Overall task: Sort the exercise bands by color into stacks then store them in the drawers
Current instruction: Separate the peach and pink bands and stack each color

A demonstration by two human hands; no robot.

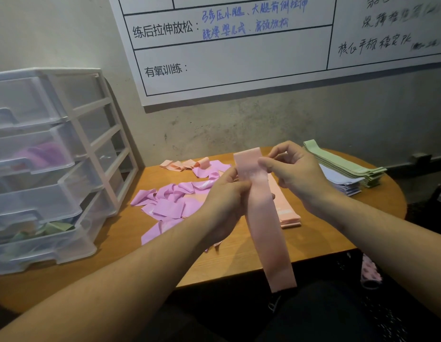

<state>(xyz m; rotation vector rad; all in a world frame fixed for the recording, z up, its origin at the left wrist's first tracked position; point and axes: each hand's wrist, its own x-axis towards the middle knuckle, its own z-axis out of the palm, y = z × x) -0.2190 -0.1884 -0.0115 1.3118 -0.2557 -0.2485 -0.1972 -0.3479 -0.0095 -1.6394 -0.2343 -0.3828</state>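
A long peach-pink exercise band (pixel 266 218) is held up over the wooden table (pixel 239 257), its lower end hanging past the table's front edge. My left hand (pixel 224 201) grips its left edge near the middle. My right hand (pixel 296 171) pinches its upper part from the right. Under the band lies a flat stack of peach bands (pixel 288 215). A loose heap of purple bands (pixel 170 201) lies to the left, and a few loose peach bands (pixel 180 165) lie at the back. Stacks of green bands (pixel 345 164) and pale blue-white bands (pixel 342 182) sit on the right.
A clear plastic drawer unit (pixel 49 166) stands on the table's left; its drawers are pulled out, one holding purple bands, the lowest green and peach ones. A whiteboard (pixel 239 58) hangs on the wall behind. A pink patterned slipper (pixel 370 272) lies on the floor at the right.
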